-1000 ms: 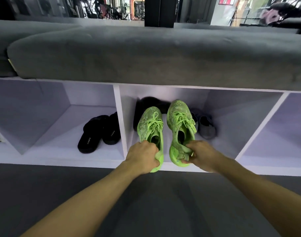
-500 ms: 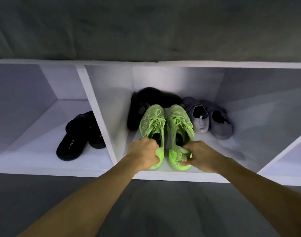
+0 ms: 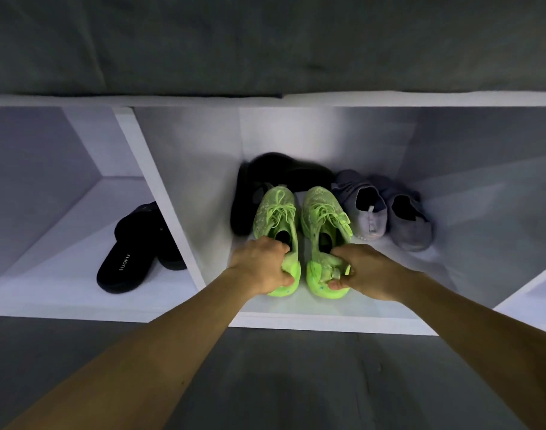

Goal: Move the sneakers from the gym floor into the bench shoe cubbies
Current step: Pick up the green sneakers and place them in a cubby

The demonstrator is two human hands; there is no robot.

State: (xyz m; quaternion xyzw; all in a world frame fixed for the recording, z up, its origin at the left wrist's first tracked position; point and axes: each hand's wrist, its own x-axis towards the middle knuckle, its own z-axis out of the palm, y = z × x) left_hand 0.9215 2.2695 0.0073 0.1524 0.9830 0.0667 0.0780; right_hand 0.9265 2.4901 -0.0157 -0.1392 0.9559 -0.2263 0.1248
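Two neon green sneakers sit side by side inside the middle cubby (image 3: 327,318) of the white bench, toes pointing inward. My left hand (image 3: 260,268) is closed around the heel of the left green sneaker (image 3: 276,212). My right hand (image 3: 363,271) grips the heel of the right green sneaker (image 3: 322,212). Both heels are near the cubby's front edge. Whether the soles rest fully on the cubby floor cannot be told.
Black shoes (image 3: 277,175) lie at the back left of the same cubby, and a grey pair (image 3: 386,212) at its back right. Black slides (image 3: 132,252) are in the left cubby. A white divider (image 3: 153,187) separates them. The grey cushion (image 3: 265,41) overhangs above; dark floor below.
The green sneakers have moved deeper into the middle cubby with both hands on them. My view has come lower and closer, so the cushion now fills the top.
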